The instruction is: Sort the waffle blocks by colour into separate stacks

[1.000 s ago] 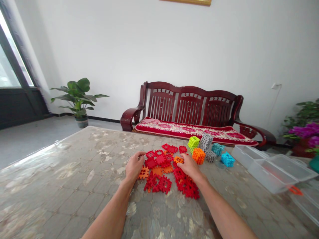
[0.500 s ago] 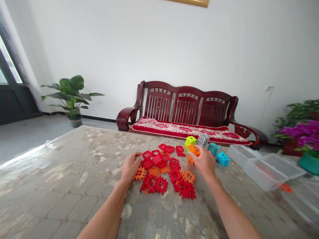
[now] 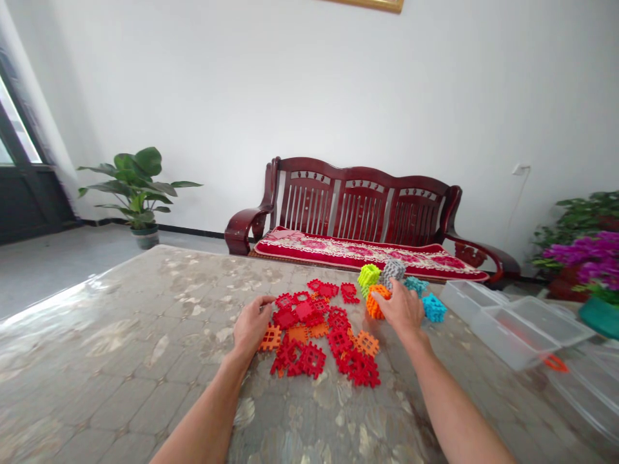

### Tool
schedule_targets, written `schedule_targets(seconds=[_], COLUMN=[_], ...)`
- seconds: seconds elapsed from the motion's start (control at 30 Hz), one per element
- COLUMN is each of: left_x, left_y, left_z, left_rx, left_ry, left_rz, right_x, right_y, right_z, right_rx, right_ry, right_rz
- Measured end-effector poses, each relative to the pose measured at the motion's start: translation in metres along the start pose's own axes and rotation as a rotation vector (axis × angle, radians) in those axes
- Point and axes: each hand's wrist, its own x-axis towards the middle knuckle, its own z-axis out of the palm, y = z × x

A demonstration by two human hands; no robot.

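Note:
Red interlocking tiles (image 3: 304, 311) lie in a loose pile on the patterned table (image 3: 159, 348), with orange tiles (image 3: 366, 343) among them. My left hand (image 3: 252, 324) rests at the pile's left edge, beside an orange tile; what its fingertips hold, if anything, is hidden. My right hand (image 3: 403, 310) is just right of an orange cube (image 3: 376, 301), its thumb and forefinger apart. Behind that cube stand a lime green block (image 3: 369, 277) and a grey block (image 3: 393, 271). A teal block (image 3: 416, 285) and a bright blue block (image 3: 434, 308) are beyond my right hand.
Clear plastic boxes (image 3: 512, 328) with open lids are on the table's right side, an orange piece (image 3: 555, 363) near them. A wooden bench (image 3: 362, 206) stands behind the table. Purple flowers (image 3: 590, 254) are at the right, a potted plant (image 3: 142, 180) at the left.
My right hand has let go of the orange cube and moved slightly right. The cube now stands on the table in front of the green and grey blocks. My left hand has barely moved.

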Motion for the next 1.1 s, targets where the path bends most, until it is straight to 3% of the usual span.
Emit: schedule_targets(seconds=[0.17,0.27,0.33,0.43,0.53,0.77,0.97,1.1], left_x=[0.002,0.002,0.002,0.002,0.002,0.003,0.006,0.006], left_y=[-0.003,-0.004,-0.004,-0.005,-0.006,-0.007,-0.006,-0.003], left_z=[0.002,0.002,0.003,0.005,0.006,0.007,0.012,0.014], left_rx=[0.000,-0.009,-0.022,-0.050,-0.089,-0.160,-0.377,-0.555], left_ry=[-0.009,-0.004,0.000,0.010,0.032,0.064,0.110,0.123], left_rz=[-0.010,-0.015,-0.015,-0.013,-0.004,-0.032,-0.035,-0.066], right_x=[-0.004,-0.010,-0.015,-0.023,-0.030,-0.039,-0.049,-0.066], right_y=[0.002,-0.007,-0.020,-0.047,-0.074,-0.102,-0.103,-0.120], right_z=[0.002,0.003,0.008,0.019,0.031,0.043,0.025,0.013], right_rx=[0.011,0.120,0.237,0.416,0.464,0.407,0.382,0.515], right_ry=[0.104,0.142,0.076,-0.130,-0.267,-0.332,-0.295,-0.306], right_rz=[-0.021,-0.121,-0.225,-0.352,-0.436,-0.585,-0.536,-0.572])
